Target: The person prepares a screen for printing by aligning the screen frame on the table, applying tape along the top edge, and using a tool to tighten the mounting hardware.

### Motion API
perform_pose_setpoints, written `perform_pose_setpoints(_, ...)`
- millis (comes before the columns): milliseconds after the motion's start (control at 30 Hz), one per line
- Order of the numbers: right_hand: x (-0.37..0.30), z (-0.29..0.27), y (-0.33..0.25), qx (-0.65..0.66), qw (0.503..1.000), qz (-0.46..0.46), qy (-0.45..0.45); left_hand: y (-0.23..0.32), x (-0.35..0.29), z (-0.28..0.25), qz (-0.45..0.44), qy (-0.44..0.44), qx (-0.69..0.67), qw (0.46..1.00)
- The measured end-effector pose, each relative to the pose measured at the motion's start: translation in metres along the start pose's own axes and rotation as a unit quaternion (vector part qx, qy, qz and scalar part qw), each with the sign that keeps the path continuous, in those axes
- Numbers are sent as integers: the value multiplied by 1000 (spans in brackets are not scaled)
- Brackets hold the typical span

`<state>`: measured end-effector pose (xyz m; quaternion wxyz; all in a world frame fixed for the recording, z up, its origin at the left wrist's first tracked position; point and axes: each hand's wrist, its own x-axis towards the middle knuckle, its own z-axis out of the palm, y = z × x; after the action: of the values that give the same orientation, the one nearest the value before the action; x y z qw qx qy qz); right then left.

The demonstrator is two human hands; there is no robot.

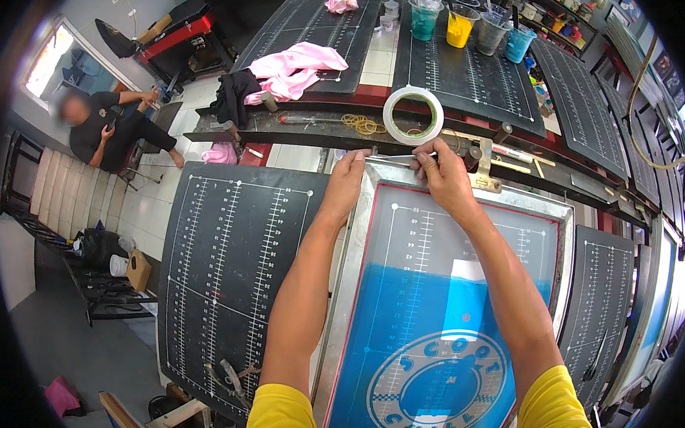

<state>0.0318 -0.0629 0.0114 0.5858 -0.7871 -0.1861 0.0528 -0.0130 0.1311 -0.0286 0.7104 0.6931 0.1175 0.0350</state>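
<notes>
A screen-printing frame (346, 274) with a metal rim lies in front of me, its mesh (464, 247) blue in the nearer part and bearing a round emblem. At its far edge my left hand (349, 182) pinches one end of a thin pale strip (390, 159) over the left corner. My right hand (444, 176) closes finger and thumb on the strip's other end, a little to the right. Whether the strip is tape, I cannot tell for certain. Just beyond my right hand rests a roll of white tape (393, 110) on the dark rail.
Black ruled print boards (239, 278) flank the frame. On the rail lie a screwdriver (303, 119), rubber bands (363, 124) and a metal clamp (486, 171). Ink cups (460, 27) and pink cloth (296, 68) sit on boards beyond. A seated person (117, 127) is at far left.
</notes>
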Motion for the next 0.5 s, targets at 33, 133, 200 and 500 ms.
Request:
perform_pose_setpoints(33, 0, 1, 0, -31, 999, -14, 2, -1, 0, 0, 0, -4, -29, 1000)
perform_pose_setpoints(133, 1, 0, 2, -86, 995, -44, 12, 2, 0, 1, -1, -44, -12, 999)
perform_pose_setpoints(200, 0, 0, 3, -91, 994, -52, 13, 2, 0, 2, -6, -67, -2, 998)
perform_pose_setpoints(500, 6, 8, -10, -115, 982, -148, 15, 5, 1, 3, -9, -87, -6, 996)
